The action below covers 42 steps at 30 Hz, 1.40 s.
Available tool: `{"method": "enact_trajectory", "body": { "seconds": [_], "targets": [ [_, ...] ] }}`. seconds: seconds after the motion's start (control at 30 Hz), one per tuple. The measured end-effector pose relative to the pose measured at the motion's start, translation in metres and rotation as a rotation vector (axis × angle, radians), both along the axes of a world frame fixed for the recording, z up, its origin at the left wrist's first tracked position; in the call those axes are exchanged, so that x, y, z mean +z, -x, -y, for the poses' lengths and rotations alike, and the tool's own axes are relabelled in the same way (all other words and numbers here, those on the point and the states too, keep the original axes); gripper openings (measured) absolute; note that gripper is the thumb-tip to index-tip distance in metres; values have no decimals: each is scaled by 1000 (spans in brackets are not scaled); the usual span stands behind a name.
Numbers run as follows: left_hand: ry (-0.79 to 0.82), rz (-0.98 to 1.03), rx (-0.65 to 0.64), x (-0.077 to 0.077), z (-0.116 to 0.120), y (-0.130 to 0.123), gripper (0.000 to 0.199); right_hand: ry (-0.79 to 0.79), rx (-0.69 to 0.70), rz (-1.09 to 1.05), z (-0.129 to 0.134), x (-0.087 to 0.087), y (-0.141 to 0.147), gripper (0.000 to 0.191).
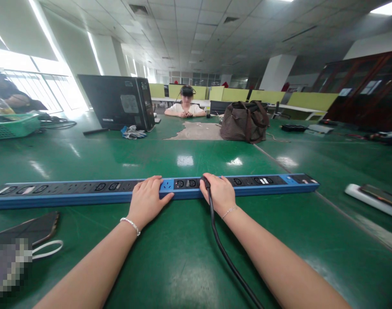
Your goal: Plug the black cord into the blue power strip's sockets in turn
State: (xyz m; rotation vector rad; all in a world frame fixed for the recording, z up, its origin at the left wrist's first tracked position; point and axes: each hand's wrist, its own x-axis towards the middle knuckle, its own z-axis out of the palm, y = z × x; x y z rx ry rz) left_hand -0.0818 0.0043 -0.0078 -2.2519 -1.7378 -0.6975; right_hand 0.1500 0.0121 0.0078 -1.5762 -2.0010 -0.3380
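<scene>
A long blue power strip (115, 196) with black socket panels lies across the green table in front of me. My left hand (147, 199) rests over its middle, fingers across the top and thumb stretched along the front edge beside a blue socket (167, 185). To the right, my right hand (220, 193) is closed around a black power plug (205, 182) at the strip's sockets. The plug's cable (220, 244) runs down towards me between my forearms. My fingers hide part of the plug, so I cannot tell how deep it sits.
Phones (25, 225) lie at the near left, and a white power strip (372, 201) at the right. Farther back are a black computer case (119, 103), gloves (133, 132), a brown bag (244, 122) and a green basket (14, 126). A person (185, 105) sits across the table.
</scene>
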Motion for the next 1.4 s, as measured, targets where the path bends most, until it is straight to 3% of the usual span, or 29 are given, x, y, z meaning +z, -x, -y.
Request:
{"method": "enact_trajectory", "body": {
  "seconds": [0.37, 0.7, 0.97, 1.4],
  "targets": [
    [12, -22, 12, 1, 0, 0, 48, 68, 98, 31, 4, 3, -12, 39],
    [-1, -10, 1, 1, -1, 1, 47, 96, 80, 20, 2, 4, -12, 39],
    [-3, -7, 9, 1, 0, 0, 47, -38, 139, 39, 2, -6, -11, 39],
    [-17, -18, 5, 0, -1, 1, 46, -34, 180, -127, -4, -16, -11, 31]
  ]
}}
